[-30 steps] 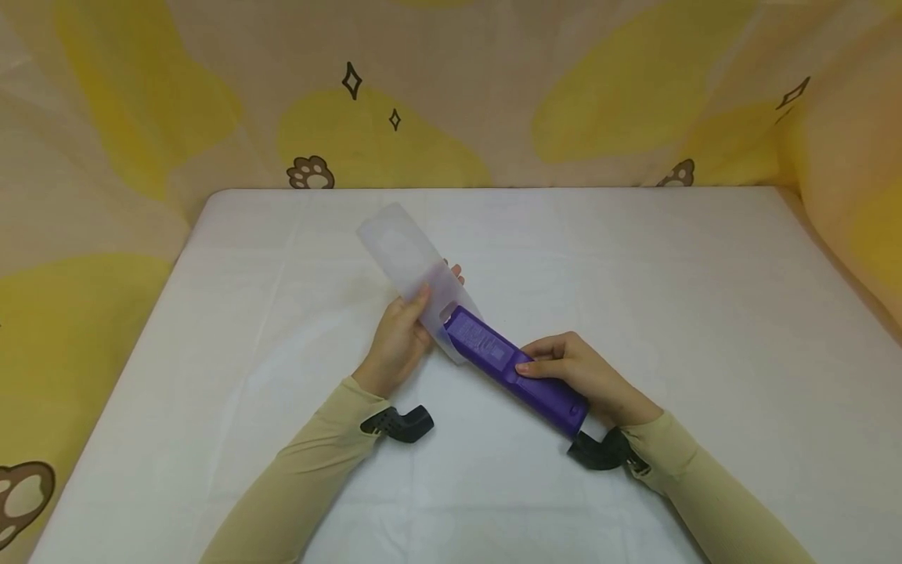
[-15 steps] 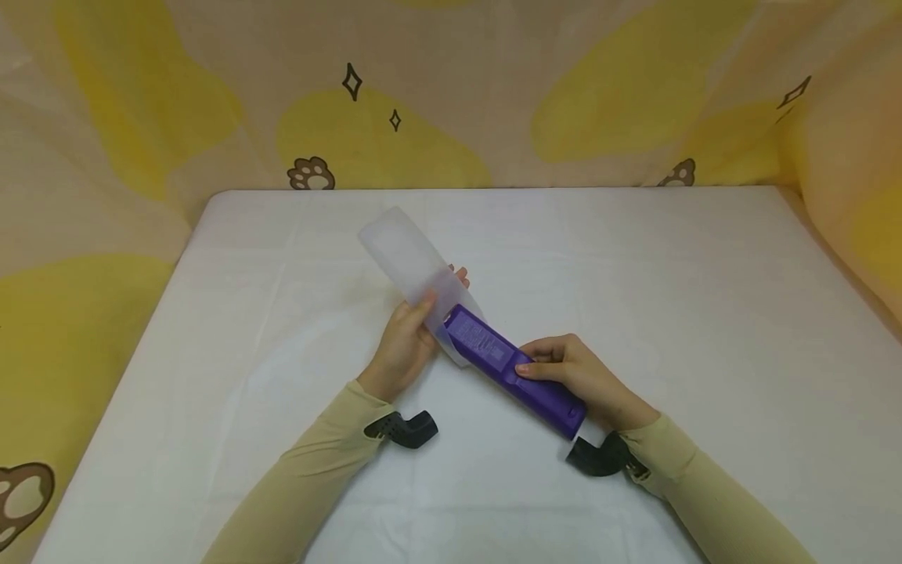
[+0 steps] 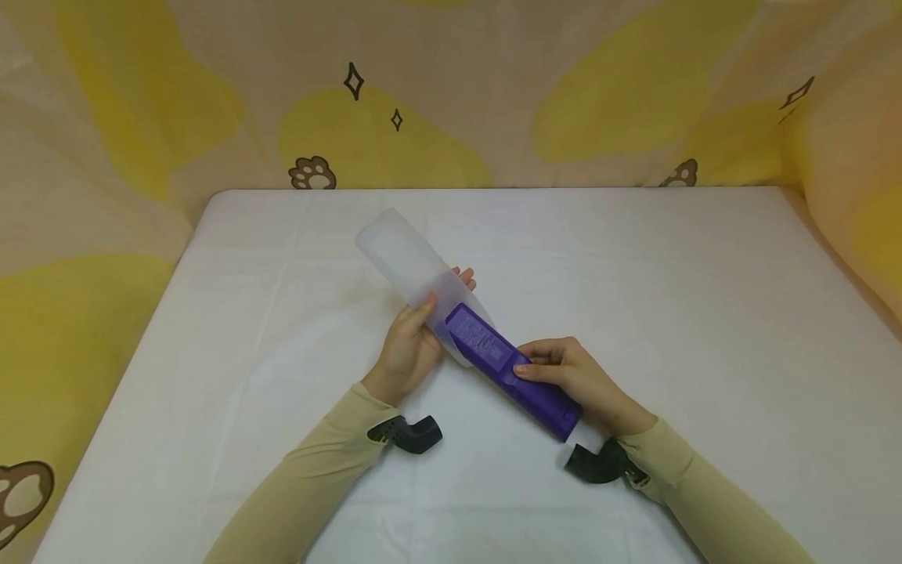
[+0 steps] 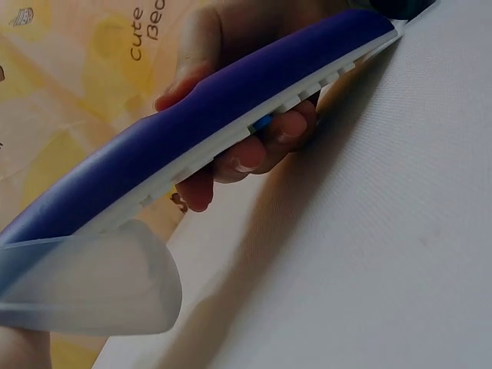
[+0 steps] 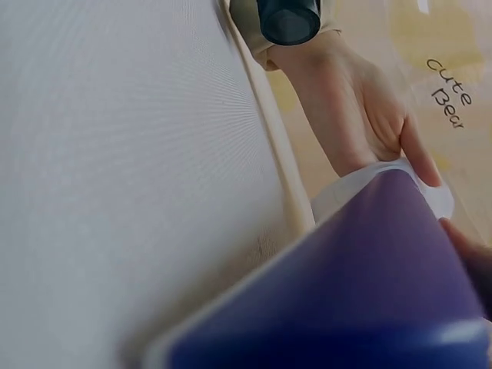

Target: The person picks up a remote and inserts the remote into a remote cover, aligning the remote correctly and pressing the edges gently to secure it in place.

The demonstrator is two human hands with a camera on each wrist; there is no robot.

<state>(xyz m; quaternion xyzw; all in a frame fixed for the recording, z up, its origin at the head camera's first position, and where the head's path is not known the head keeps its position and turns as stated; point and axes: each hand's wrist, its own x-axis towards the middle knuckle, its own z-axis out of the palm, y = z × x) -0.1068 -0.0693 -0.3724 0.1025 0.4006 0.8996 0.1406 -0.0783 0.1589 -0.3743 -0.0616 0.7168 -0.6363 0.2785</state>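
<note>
A purple-backed remote control [image 3: 510,368] lies slanted in the head view, back side up, its upper end at the mouth of a frosted, see-through sleeve [image 3: 395,243]. Its white button side faces down in the left wrist view. My left hand [image 3: 409,341] holds the sleeve near its mouth, thumb on top and fingertips showing past the far edge. With thumb and fingers my right hand [image 3: 567,372] grips the remote by its middle. In the left wrist view, the sleeve's rounded lip [image 4: 131,280] reaches below the remote's button side.
A white-covered table [image 3: 676,298] spreads under both hands. Behind it and at the sides hangs a yellow patterned cloth [image 3: 451,94]. Black curved wrist mounts [image 3: 416,435] stick out from both sleeved wrists.
My left hand and the sleeve's mouth have shifted slightly right and toward me. The remote's lower end has moved a little left, with the right hand still gripping it.
</note>
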